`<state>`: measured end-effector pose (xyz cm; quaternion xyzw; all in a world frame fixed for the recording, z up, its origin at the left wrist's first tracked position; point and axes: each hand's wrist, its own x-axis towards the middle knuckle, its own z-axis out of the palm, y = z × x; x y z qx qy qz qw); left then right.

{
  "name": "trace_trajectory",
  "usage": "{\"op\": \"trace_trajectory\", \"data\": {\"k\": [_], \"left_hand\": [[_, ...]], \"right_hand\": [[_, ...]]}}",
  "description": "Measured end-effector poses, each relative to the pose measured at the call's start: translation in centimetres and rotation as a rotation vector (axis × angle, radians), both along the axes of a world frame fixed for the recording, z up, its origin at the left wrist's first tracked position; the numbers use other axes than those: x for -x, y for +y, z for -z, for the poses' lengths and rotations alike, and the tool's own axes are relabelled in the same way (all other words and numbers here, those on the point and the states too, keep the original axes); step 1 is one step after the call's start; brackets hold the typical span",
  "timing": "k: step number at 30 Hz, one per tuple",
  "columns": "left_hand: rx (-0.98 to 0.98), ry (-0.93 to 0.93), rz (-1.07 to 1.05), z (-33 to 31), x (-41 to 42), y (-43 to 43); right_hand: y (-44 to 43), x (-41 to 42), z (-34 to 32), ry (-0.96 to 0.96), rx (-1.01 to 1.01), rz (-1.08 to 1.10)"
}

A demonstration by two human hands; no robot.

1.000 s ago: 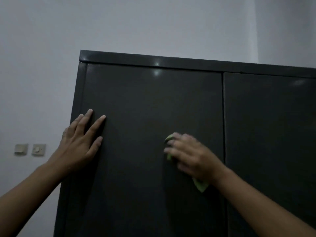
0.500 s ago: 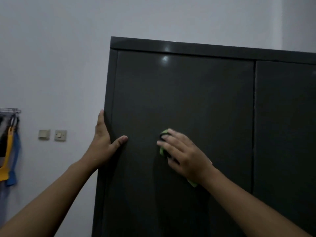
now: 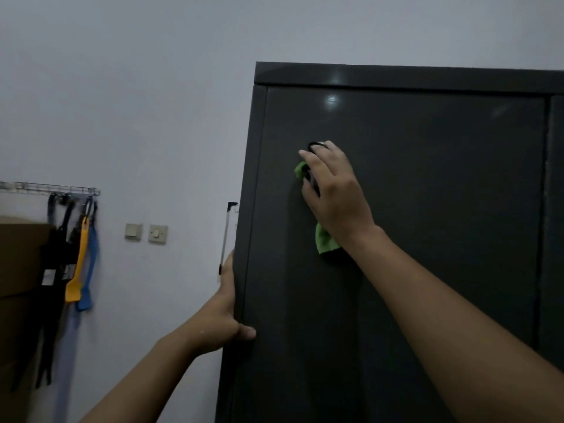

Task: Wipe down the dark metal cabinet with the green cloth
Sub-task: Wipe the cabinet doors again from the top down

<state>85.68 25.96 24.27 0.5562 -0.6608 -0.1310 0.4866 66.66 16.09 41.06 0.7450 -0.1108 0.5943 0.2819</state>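
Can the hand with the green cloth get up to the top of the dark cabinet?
Probably yes. The right hand holds the green cloth high on the dark metal cabinet; only bare door lies above it.

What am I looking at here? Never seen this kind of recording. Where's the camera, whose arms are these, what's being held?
There is no machine here. A person works with bare hands, and one wide-angle camera worn on their head looks forward at them, so both arms come in from the bottom of the picture. It is a single view.

In front stands a dark metal cabinet against a pale wall. The right hand presses a green cloth against the cabinet's front to wipe it. The cloth shows beyond the fingers and below the wrist. The left hand holds the cabinet's left edge, fingers along the side and thumb on the front.

On the wall to the left are two switch plates and a wire rack with a yellow tool and a blue tool hanging from it.
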Motion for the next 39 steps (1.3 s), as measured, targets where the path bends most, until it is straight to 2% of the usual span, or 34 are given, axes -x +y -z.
{"op": "trace_trajectory", "data": {"k": [5, 10, 16, 19, 24, 26, 28, 34, 37, 39], "left_hand": [[-0.027, 0.044, 0.047, 0.4, -0.9, 0.6], [0.034, 0.198, 0.112, 0.8, -1.3, 1.1], [0.053, 0.214, 0.084, 3.1, -1.1, 1.9], [0.036, 0.190, 0.070, 5.0, -1.1, 2.6], [0.023, 0.150, 0.010, 8.9, -0.7, 3.2], [0.005, 0.175, -0.008, 11.1, -0.5, 3.6], [-0.001, 0.218, -0.008, 12.9, -0.5, 3.8], [-0.028, 0.429, -0.013, 17.4, -0.8, 4.3], [-0.073, 0.415, -0.016, 18.8, -1.3, 4.3], [-0.099, 0.406, -0.022, 19.4, -1.6, 4.3]], "right_hand": [[0.3, -2.4, -0.7, 0.156, 0.050, 0.010], [1.5, -3.1, -0.1, 0.661, 0.027, -0.017], [1.8, -3.7, 5.9, 0.994, 0.095, -0.010], [1.3, -3.1, 6.7, 0.972, 0.185, -0.023], [1.6, -4.0, 9.9, 0.544, 0.141, -0.031], [1.8, -4.5, 12.5, 0.493, 0.131, -0.024], [1.9, -4.4, 14.7, 0.542, 0.146, -0.003], [2.1, -3.8, 25.1, 0.848, 0.092, -0.005], [2.3, -2.7, 28.8, 1.023, 0.050, -0.007], [2.2, -2.4, 29.4, 1.060, 0.059, -0.002]]}}
